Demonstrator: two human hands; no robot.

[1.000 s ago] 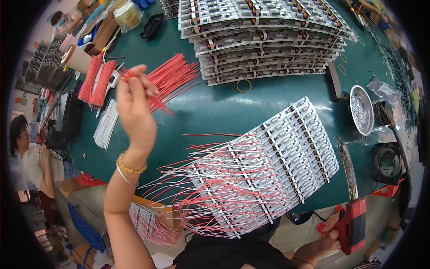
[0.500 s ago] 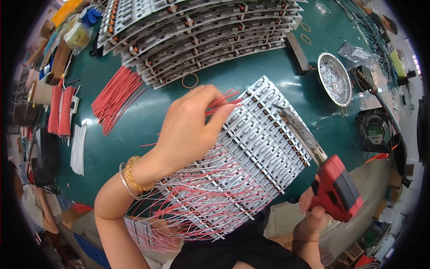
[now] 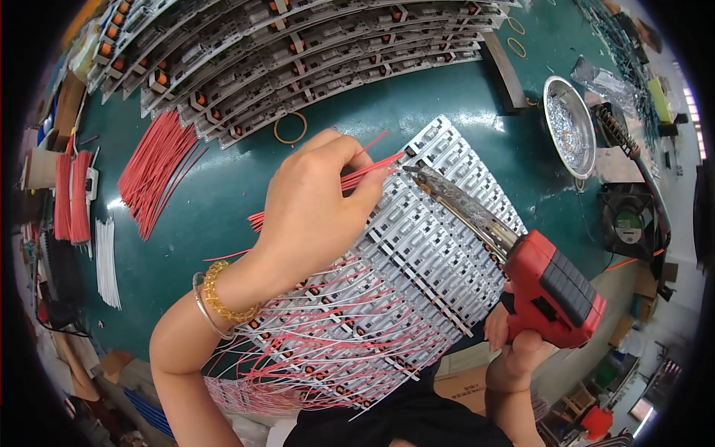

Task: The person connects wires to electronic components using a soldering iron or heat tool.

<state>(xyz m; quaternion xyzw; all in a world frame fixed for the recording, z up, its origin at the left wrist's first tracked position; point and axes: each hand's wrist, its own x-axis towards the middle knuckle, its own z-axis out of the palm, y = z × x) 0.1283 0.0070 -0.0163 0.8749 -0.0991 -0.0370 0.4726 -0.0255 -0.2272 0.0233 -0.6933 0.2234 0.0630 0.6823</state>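
**Pinching red wires (image 3: pixel 372 170), aiming soldering gun (image 3: pixel 555 290) over board (image 3: pixel 428 238)**

With the left hand (image 3: pixel 316 197), closed thumb to fingers, pinches several red wires above the board's far corner, ends pointing right. With the right hand (image 3: pixel 521 346), grasps the soldering gun by its red grip, slanting its tip (image 3: pixel 411 171) away and leftward to just beside those ends; cannot tell of any contact. Has the board on the green bench (image 3: pixel 231 186), between both hands and reaching beneath the left, bristling on its near part with red and white leads (image 3: pixel 328 328) trailing under the left forearm. Faces a stack (image 3: pixel 298 63) of similar boards beyond the left hand, with a rubber band (image 3: pixel 290 128) in between. Has loose red strands (image 3: pixel 155 171) and white strands (image 3: pixel 106 264) well to the left of the left hand; beyond the right hand, a metal dish (image 3: pixel 550 112) and, nearer, a fan (image 3: pixel 627 223).
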